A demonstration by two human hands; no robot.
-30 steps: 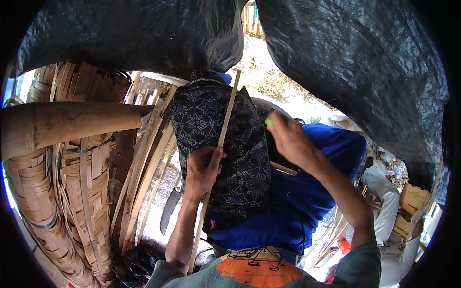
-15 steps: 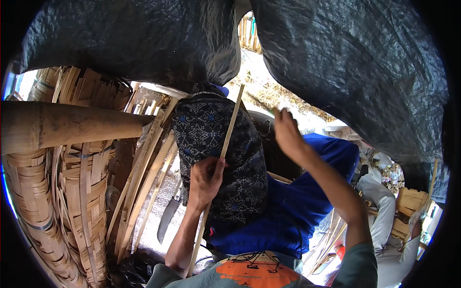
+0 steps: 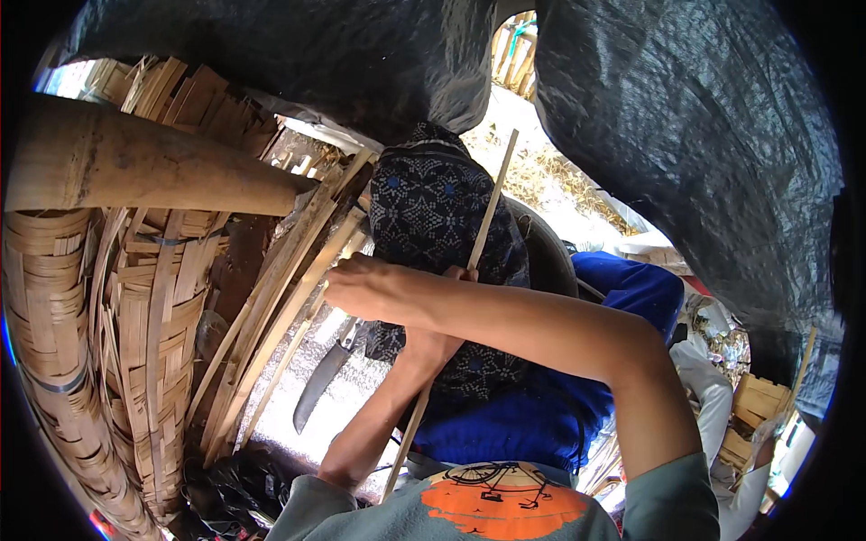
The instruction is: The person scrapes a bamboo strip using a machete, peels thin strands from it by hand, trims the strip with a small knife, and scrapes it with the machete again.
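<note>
A long pale bamboo strip [image 3: 494,206] slants across my lap, over a dark patterned cloth [image 3: 419,203] with white and blue motifs. My left hand [image 3: 439,343] is closed round the strip near its middle, partly hidden under my right forearm. Crossing over it to the left, my right hand [image 3: 354,287] is closed like a fist beside the standing bamboo slats [image 3: 302,302]. Whatever it may hold is hidden. Just below it, a broad-bladed knife [image 3: 320,388] lies on the bright ground, its blade pointing toward me.
Woven bamboo rolls [image 3: 54,334] stand at the left under a thick bamboo pole [image 3: 153,167]. Black plastic sheeting [image 3: 677,117] hangs in front and to the right. A dark round tub [image 3: 552,257] sits beyond my blue-clothed legs. Another person in pale clothes [image 3: 713,388] is at the right.
My right hand has swung from the far right of the strip across my left arm to the left side. The left hand still grips the strip. The view has shifted slightly.
</note>
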